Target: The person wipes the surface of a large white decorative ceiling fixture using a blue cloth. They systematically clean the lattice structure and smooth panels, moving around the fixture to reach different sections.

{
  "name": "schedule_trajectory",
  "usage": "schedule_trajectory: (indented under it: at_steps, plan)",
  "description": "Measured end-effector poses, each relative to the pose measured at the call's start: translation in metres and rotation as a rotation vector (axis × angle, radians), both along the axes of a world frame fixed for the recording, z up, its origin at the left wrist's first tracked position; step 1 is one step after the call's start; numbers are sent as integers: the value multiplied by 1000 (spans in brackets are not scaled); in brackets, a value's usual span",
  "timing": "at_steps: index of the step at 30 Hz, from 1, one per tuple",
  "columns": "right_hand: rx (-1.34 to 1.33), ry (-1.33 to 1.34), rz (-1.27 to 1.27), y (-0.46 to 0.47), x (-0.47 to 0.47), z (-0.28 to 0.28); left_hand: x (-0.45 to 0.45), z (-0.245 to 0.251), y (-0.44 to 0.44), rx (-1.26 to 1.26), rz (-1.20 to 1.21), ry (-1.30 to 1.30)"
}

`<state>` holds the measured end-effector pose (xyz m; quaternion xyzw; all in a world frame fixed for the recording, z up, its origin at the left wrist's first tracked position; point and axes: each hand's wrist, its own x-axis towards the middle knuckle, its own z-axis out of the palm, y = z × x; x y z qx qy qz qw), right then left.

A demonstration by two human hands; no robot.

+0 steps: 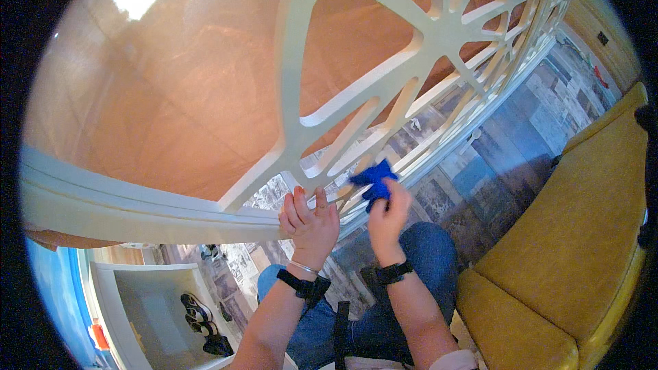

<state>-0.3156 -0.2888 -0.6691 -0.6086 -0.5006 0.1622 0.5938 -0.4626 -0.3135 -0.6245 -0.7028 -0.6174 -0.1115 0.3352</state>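
A white openwork lattice panel point(446, 35) with rounded cutouts rises in front of me. Near its lower part, my right hand point(388, 216) grips a crumpled blue cloth point(378, 180) between thumb and fingers. My left hand point(311, 221) is beside it, raised at the panel's lower edge with its fingers spread. Whether its fingertips touch the panel cannot be told. Both wrists wear black straps, and a thin bracelet circles the left one.
A mustard upholstered seat point(534, 246) stands at the right. At the lower left, a white open box-like unit point(97, 288) holds dark shoes point(198, 313). Patchwork wood-look flooring point(478, 185) shows beyond the panel. An orange-brown surface point(205, 87) lies behind the lattice.
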Motion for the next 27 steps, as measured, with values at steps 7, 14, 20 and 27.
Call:
schedule_trajectory:
  at_steps: [7,14,20,27]
  plan:
    - [-50,280,170,40,-13,30,0,-10,1,26,40,-16]
    - [-258,-21,190,-4,-37,-15,-3,-13,6,80,10,49]
    - [-208,27,221,-19,-49,-33,-1,-9,6,85,-2,12]
    - [-433,-43,120,11,-19,-66,1,-8,3,85,1,-31]
